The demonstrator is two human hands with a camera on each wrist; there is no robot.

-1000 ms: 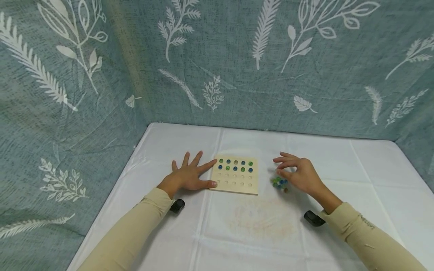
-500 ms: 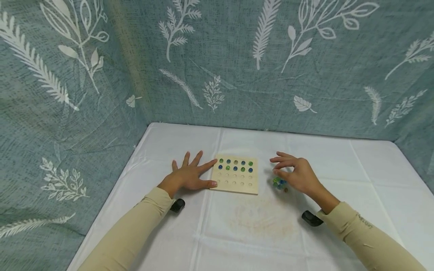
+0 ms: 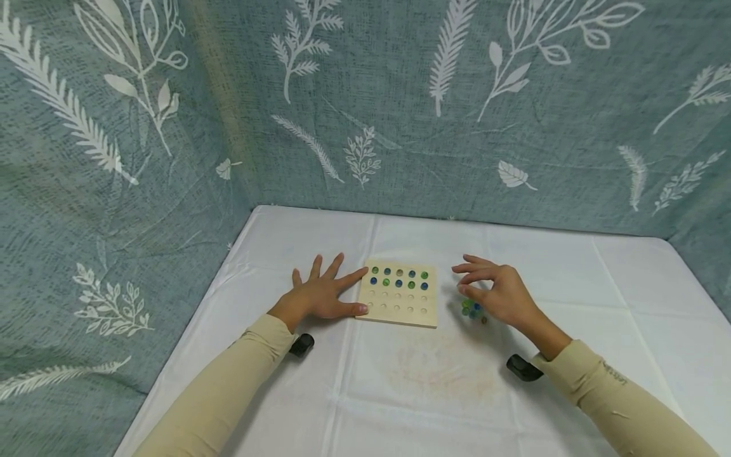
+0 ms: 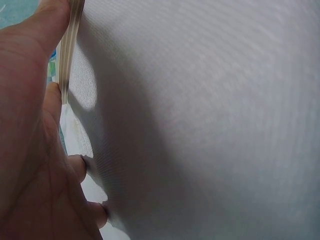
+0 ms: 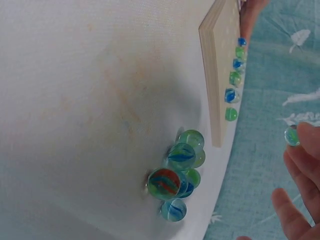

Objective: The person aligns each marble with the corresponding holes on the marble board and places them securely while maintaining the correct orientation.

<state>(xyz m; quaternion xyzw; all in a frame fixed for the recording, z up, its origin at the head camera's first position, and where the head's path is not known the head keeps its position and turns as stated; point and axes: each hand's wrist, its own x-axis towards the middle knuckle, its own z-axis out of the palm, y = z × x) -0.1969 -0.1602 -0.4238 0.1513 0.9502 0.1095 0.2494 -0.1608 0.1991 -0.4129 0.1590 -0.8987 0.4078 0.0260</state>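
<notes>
A pale wooden board [image 3: 396,309] with rows of round hollows lies on the white table. Glass marbles [image 3: 398,284], mostly green and blue, fill its two far rows; the two near rows show bare hollows. Fingers spread, my left hand [image 3: 320,297] rests with its thumb and index finger against the board's left side. To the right of the board, my right hand [image 3: 505,295] is raised, pinching a clear green marble [image 5: 291,135] between thumb and fingertip. Below that hand sits a small cluster of loose marbles [image 5: 181,156], including a red-and-green one [image 5: 164,183].
A white cloth [image 3: 440,393] with a faint brownish stain covers the table. Grey-green curtains [image 3: 400,127] with white leaf prints hang behind and at the left. A black wrist device [image 3: 524,368] sits beneath the right wrist, another black device [image 3: 302,344] beneath the left.
My right hand has drifted slightly left, toward the board, keeping its pinch. My left hand stays in place against the board.
</notes>
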